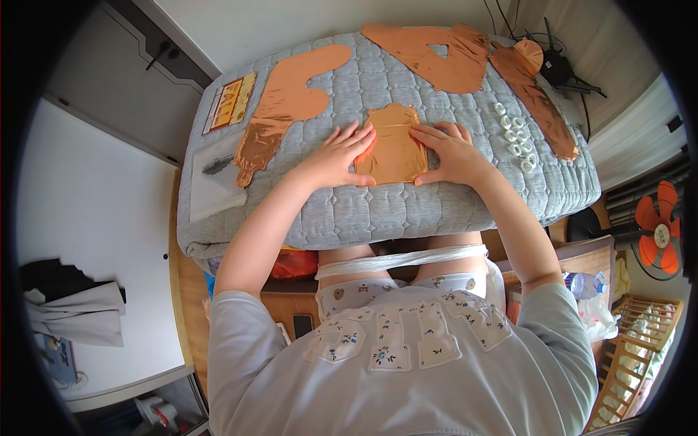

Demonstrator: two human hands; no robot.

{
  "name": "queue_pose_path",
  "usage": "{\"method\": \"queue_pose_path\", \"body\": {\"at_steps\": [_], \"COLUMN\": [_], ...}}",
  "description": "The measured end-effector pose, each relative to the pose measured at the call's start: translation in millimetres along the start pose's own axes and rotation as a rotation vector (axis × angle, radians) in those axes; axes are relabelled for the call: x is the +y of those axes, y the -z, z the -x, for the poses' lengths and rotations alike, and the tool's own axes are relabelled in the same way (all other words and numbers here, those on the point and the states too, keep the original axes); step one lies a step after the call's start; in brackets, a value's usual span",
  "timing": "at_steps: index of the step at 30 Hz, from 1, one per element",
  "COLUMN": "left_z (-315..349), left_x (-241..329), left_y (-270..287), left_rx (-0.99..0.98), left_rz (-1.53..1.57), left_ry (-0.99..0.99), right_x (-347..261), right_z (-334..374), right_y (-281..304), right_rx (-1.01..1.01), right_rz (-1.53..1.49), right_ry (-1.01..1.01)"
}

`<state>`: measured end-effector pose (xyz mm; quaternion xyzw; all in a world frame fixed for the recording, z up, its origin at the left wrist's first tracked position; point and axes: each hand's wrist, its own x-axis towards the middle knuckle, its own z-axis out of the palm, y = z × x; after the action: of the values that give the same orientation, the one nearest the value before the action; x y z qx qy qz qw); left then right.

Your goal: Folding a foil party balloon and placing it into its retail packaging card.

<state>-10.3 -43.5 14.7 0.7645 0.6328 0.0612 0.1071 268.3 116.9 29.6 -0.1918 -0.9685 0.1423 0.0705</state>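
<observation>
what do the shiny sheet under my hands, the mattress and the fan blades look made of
Sheet: probably metallised plastic film, glossy, with creases and bright reflections. Mattress: likely fabric-covered, matte, with stitched squares. Blades: perhaps plastic, smooth-looking, evenly orange, though painted metal is possible.

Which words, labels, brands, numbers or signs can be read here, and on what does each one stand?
Shirt: big flowered, letter-shaped patches; I do not copy them.
Yellow card: print, too small to read.
Fan: mark at its middle, too small to read.
Pale plastic packet: dark marks, too blurred to tell.
Nearest copper foil sheet: no text visible.
</observation>
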Motion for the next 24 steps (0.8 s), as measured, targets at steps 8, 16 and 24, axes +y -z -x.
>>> {"method": "queue_pose_path", "body": {"at_steps": [8, 16, 24], "left_z": [7.7, 10.9, 11.9], "left_x": [-4.1, -2.2, 0.5], "left_y": [3.6, 6.6, 16.2], "left_rx": [-0.013, -0.032, -0.115], "left_rz": [-0.047, -0.068, -0.059], "left_ry": [0.104, 0.219, 0.279], "right_x": [1.7, 4.0, 0.5], "right_z": [-1.7, -0.8, -3.3], "right_y": [-1.6, -2.7, 2.6], "right_rx": [0.007, 0.014, -0.007], "right_rz": [-0.006, -0.011, -0.024], "right_ry": [0.0, 0.006, -0.006]}}
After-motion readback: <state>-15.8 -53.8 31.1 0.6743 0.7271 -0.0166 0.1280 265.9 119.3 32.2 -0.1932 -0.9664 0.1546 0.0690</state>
